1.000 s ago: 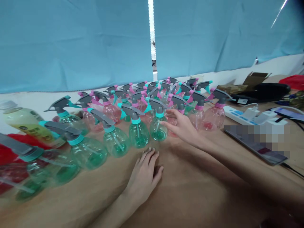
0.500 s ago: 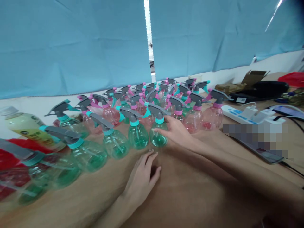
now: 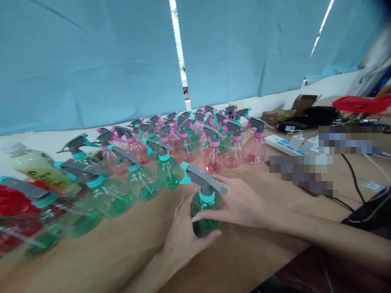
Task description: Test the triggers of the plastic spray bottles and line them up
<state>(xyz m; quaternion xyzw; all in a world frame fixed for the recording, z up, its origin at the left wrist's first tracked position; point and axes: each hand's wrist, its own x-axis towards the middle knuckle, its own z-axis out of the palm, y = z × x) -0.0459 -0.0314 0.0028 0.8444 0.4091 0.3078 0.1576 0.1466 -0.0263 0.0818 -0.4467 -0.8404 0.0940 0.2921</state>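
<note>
A green spray bottle [image 3: 209, 205] with a grey and turquoise trigger head is between my two hands near the middle of the table. My right hand [image 3: 241, 203] grips its body from the right, thumb across the front. My left hand [image 3: 183, 238] curves around its lower left side, thumb in front of the base and fingers partly hidden behind. How firmly the left fingers press cannot be made out. To the left stands another green spray bottle [image 3: 169, 173], and behind it are several pink spray bottles [image 3: 214, 160] and more green ones.
A yellow-labelled bottle [image 3: 36, 169] and a red item [image 3: 15, 199] lie at the left. On the right are a white power strip [image 3: 282, 144] with plugs and cables, an opened cardboard box [image 3: 305, 105] and a black case [image 3: 320, 116]. A blue sheet [image 3: 122, 61] covers the wall behind.
My right hand has drawn the green spray bottle out of the front row towards me. My left hand, free before, has come around its side. The view has turned slightly right.
</note>
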